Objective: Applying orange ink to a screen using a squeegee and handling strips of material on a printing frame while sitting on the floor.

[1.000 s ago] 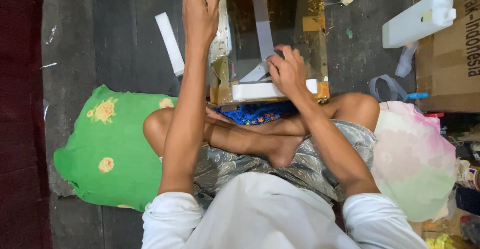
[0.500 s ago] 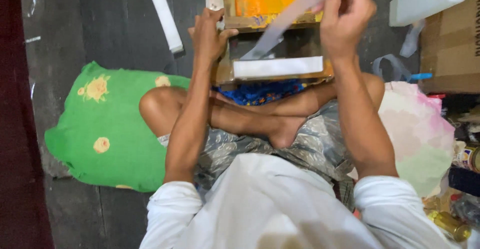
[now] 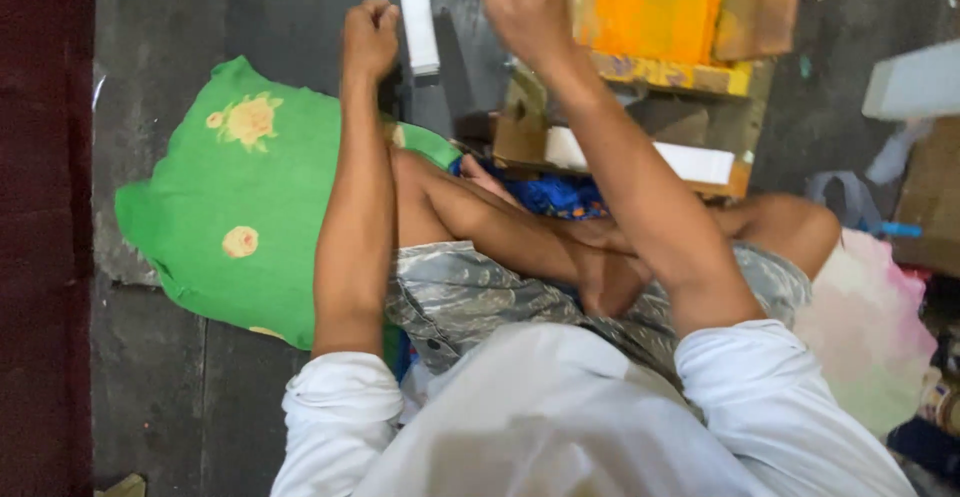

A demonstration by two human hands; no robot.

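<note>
— While the cardboard box (image 3: pixel 640 107) is being left on the floor (image 3: pixel 200 387) just beyond the crossed legs, what is being changed from half a second ago?

— The box is no longer being touched by the left hand (image 3: pixel 370 37). That hand is being carried off the box's left edge and out over the floor, just beside the white strip (image 3: pixel 415 17) lying there. The long pale strip that was being lifted by the right hand (image 3: pixel 525 2) is no longer being seen.

— What is being meant by that for the work?

— It is being judged that the box is not being steadied at present, and that attention is being shifted from the box to the floor at its left.

— How is the left grip being held?

— It is being closed into a tight fist, with the arm being stretched straight forward past the right edge of the green cushion (image 3: pixel 230 197). Whether anything is being enclosed cannot be told.

— And the right?

— It is being raised above the box's far left corner, in front of the orange sheet (image 3: pixel 660 2), with the wrist being bent and the fingers being curled inward. That grip is being blurred by motion, so whether it is narrow, shut or pinching something cannot be told.
</note>
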